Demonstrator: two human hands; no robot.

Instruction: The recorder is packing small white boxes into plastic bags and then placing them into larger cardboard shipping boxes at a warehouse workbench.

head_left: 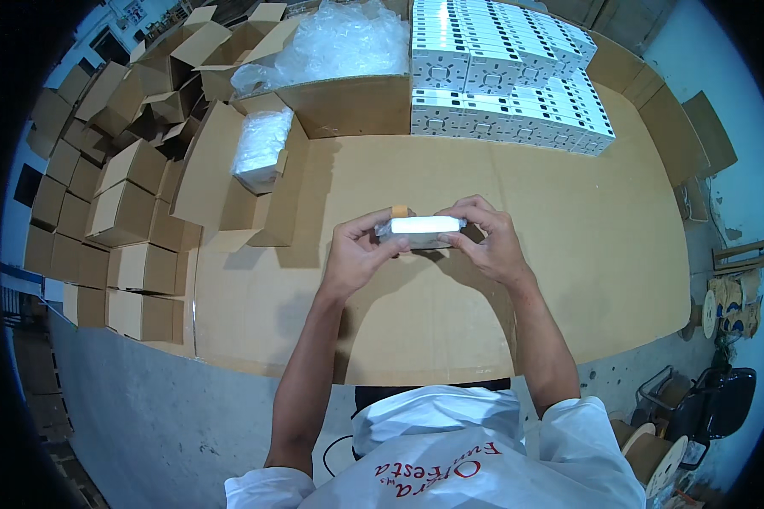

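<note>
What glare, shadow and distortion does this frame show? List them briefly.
Head view: the white item held by the left hand and right hand is blown out by glare; arm shadows fall on the cardboard-covered table; fisheye bends the table edges; corners vignette black.

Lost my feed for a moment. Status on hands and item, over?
Left hand and right hand both gripping small white box by its ends, above cardboard-covered table. Nothing in the way.

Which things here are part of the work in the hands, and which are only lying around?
In use:
left hand
right hand
white wrapped piece, held by both hands
stacked white boxes
open carton with wrapped pack

Lying about:
closed cartons
clear plastic wrap
cable spools
</note>
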